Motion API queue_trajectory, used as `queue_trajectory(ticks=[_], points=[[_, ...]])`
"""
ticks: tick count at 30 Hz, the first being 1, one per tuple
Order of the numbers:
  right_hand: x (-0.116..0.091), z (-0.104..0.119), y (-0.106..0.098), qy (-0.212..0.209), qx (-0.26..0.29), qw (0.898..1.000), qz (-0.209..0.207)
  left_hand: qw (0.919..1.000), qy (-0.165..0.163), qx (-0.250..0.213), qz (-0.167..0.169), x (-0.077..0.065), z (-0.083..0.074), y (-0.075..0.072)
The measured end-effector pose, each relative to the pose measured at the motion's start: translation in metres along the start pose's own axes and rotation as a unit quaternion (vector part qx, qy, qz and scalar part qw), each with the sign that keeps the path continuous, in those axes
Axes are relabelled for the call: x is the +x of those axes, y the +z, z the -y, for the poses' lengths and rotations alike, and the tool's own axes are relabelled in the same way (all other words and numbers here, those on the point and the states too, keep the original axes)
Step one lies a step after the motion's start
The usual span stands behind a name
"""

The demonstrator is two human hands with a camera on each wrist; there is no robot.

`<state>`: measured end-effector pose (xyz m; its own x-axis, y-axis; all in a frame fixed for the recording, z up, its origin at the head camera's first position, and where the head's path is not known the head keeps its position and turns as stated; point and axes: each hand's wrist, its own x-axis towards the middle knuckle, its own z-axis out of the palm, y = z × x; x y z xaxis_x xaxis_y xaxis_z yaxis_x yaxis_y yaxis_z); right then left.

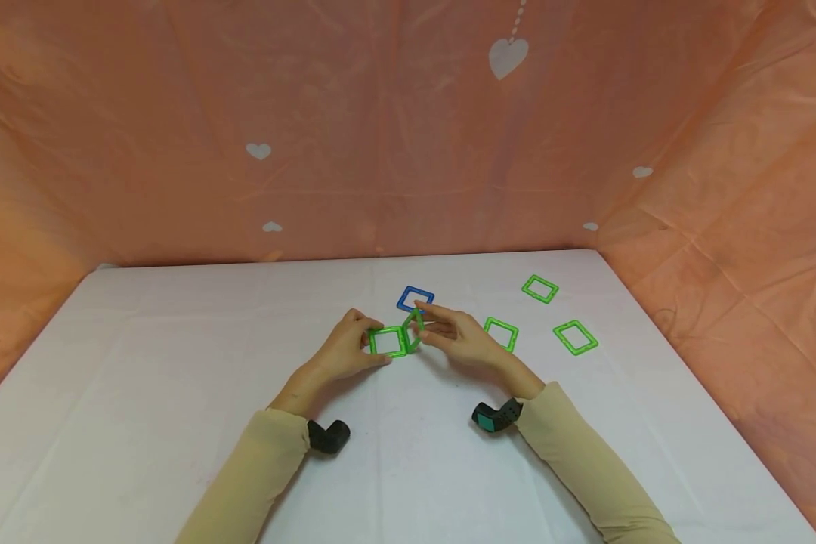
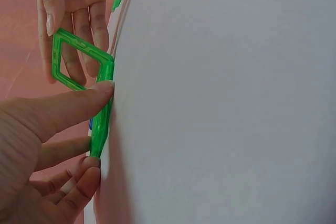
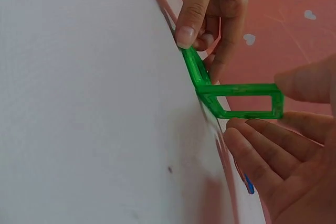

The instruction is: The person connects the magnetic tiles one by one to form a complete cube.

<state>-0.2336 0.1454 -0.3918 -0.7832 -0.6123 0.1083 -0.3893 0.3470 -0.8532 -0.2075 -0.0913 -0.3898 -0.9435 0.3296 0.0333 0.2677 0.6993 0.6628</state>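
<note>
My left hand [image 1: 343, 347] grips a hollow green square tile [image 1: 397, 353] by its left side, thumb at the near edge and fingers at the far one. A second green square tile [image 3: 241, 89] is raised at an angle, meeting the first along one edge. Its outer side is pinched between the thumb and a finger of my right hand [image 1: 459, 338], whose other fingers extend below it in the right wrist view. Just beyond the two tiles lies a blue square tile [image 1: 419, 291], partly hidden by the right hand's fingertips.
To the right of my right hand, a green tile [image 1: 513, 338] lies flat on the white tabletop [image 1: 177, 423]. Farther right are two more, a back one [image 1: 549, 295] and a nearer one [image 1: 576, 350]. Orange cloth [image 1: 381, 151] with pale hearts hangs behind and at the sides.
</note>
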Motion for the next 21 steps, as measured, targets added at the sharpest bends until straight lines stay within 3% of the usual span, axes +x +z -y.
queue_trajectory(ticks=[13,21], points=[[0.001,0.0,0.0,0.008,0.015,1.0,-0.01,0.9997,0.014,0.017,0.011,-0.008,0.001,-0.005],[0.001,0.002,-0.001,0.011,0.02,1.0,-0.019,0.9996,0.006,0.009,0.026,-0.012,0.003,-0.008]])
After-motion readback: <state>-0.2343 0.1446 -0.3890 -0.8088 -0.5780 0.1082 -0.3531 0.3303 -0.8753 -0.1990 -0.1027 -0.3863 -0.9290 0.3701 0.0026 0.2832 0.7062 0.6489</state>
